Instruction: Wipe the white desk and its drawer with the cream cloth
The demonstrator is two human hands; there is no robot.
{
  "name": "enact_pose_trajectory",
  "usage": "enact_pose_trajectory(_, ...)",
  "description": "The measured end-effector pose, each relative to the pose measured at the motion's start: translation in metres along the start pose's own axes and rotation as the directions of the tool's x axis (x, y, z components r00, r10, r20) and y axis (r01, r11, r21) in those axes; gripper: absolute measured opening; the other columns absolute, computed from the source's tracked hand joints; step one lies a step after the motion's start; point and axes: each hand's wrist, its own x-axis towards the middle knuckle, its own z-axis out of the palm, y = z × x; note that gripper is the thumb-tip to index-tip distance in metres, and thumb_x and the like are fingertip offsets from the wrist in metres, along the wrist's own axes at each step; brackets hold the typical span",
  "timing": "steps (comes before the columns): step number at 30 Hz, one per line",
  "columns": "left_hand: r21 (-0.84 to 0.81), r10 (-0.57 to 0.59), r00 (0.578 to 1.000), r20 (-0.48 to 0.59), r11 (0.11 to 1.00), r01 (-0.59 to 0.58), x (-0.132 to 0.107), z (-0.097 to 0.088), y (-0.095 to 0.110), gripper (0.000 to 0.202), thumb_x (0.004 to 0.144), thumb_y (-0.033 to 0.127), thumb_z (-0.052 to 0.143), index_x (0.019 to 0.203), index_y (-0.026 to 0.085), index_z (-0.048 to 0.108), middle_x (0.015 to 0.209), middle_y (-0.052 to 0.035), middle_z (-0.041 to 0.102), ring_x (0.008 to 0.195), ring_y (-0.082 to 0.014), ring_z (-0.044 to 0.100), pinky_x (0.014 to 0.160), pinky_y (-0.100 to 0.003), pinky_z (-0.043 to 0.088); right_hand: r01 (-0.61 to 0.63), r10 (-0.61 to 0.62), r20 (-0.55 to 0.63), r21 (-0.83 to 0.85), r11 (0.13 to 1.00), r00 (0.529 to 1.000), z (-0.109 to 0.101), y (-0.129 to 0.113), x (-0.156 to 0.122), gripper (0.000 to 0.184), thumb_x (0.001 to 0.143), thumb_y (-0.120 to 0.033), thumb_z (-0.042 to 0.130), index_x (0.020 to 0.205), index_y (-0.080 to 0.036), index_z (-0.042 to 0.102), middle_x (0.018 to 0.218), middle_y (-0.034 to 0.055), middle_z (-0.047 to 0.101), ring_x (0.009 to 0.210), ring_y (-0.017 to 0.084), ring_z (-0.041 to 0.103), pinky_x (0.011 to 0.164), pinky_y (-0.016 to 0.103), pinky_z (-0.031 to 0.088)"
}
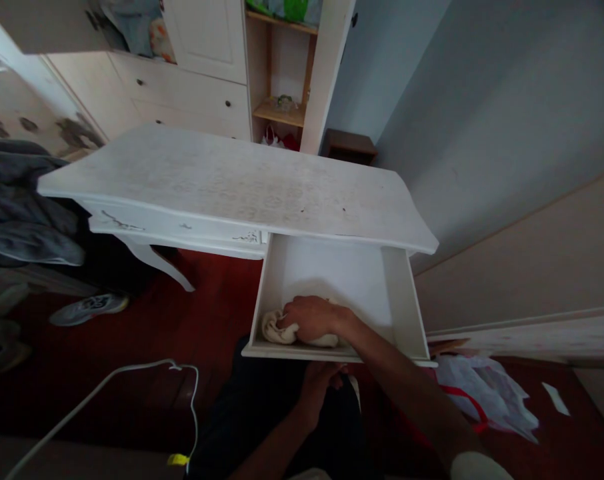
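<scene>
My right hand (312,319) is inside the pulled-out drawer (402,287), its fingers closed on a bunched cream cloth (275,328). It presses the cloth against the drawer bottom in the front left corner. Part of the cloth shows under my palm, towards the drawer front. Just below the drawer's front edge is my left hand (323,381), above my lap. The drawer front partly covers its fingers, and whether they touch the drawer is hidden. The drawer belongs to a white desk (207,167) with a stained top.
Behind the desk stands a white wardrobe (207,40) with open shelves (282,112). Dark grey clothing (27,213) hangs at the left, with a shoe (89,309) on the red floor. A white cable (132,367) runs at lower left. A plastic bag (487,393) lies at right.
</scene>
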Motion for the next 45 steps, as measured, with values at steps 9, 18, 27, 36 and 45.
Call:
enact_pose_trajectory(9, -0.026, -0.025, 1.0, -0.011, 0.999, 0.024, 0.001, -0.003, 0.003, 0.044, 0.056, 0.054, 0.084, 0.069, 0.013, 0.073, 0.067, -0.0059, 0.07, 0.052, -0.0107, 0.052, 0.054, -0.026, 0.039, -0.288, 0.282, 0.066, 0.154, 0.945, 0.957, 0.012, 0.034, -0.11, 0.036, 0.076, -0.018, 0.062, 0.108, -0.024, 0.075, 0.098, 0.0062, 0.074, 0.091, 0.023, 0.067, 0.08, 0.03, 0.048)
enact_pose_trajectory(18, 0.019, 0.013, 0.999, -0.037, 1.0, -0.012, 0.004, -0.009, 0.001, 0.037, 0.062, 0.049, 0.082, 0.071, 0.013, 0.075, 0.07, -0.0073, 0.071, 0.054, -0.0122, 0.053, 0.054, -0.027, 0.041, -0.687, 0.563, -0.759, 0.219, 0.693, 0.326, 0.048, 0.054, -0.22, 0.054, 0.085, -0.021, 0.055, 0.139, -0.02, 0.059, 0.131, 0.0132, 0.06, 0.119, 0.028, 0.054, 0.104, 0.044, 0.046)
enact_pose_trajectory(27, -0.063, -0.011, 1.0, -0.015, 0.998, 0.01, 0.004, -0.012, 0.001, 0.033, 0.062, 0.042, 0.087, 0.076, 0.014, 0.075, 0.072, -0.0071, 0.072, 0.059, -0.0145, 0.058, 0.058, -0.028, 0.047, -0.642, 0.643, -0.758, 0.44, 0.628, 0.108, 0.031, 0.123, -0.187, 0.052, 0.079, -0.02, 0.056, 0.131, -0.016, 0.065, 0.126, 0.0111, 0.068, 0.114, 0.026, 0.061, 0.106, 0.041, 0.045)
enact_pose_trajectory(36, -0.095, -0.011, 0.999, -0.04, 0.995, 0.007, 0.004, -0.011, 0.001, 0.034, 0.057, 0.041, 0.089, 0.073, 0.015, 0.074, 0.072, -0.007, 0.072, 0.063, -0.0175, 0.061, 0.056, -0.029, 0.049, -0.465, 0.737, -0.653, 0.604, 0.647, 0.177, 0.071, 0.065, -0.219, 0.04, 0.079, -0.024, 0.058, 0.116, -0.018, 0.071, 0.113, 0.0108, 0.072, 0.103, 0.025, 0.066, 0.096, 0.042, 0.051)
enact_pose_trajectory(45, -0.134, -0.018, 0.999, -0.047, 0.991, 0.012, 0.006, -0.011, -0.001, 0.032, 0.056, 0.038, 0.09, 0.074, 0.016, 0.075, 0.074, -0.0053, 0.072, 0.065, -0.0173, 0.064, 0.054, -0.027, 0.048, -0.523, 0.767, -0.586, 0.582, 0.623, 0.262, 0.082, -0.017, -0.223, 0.047, 0.079, -0.016, 0.062, 0.125, -0.024, 0.067, 0.116, 0.0087, 0.068, 0.106, 0.026, 0.06, 0.095, 0.043, 0.048)
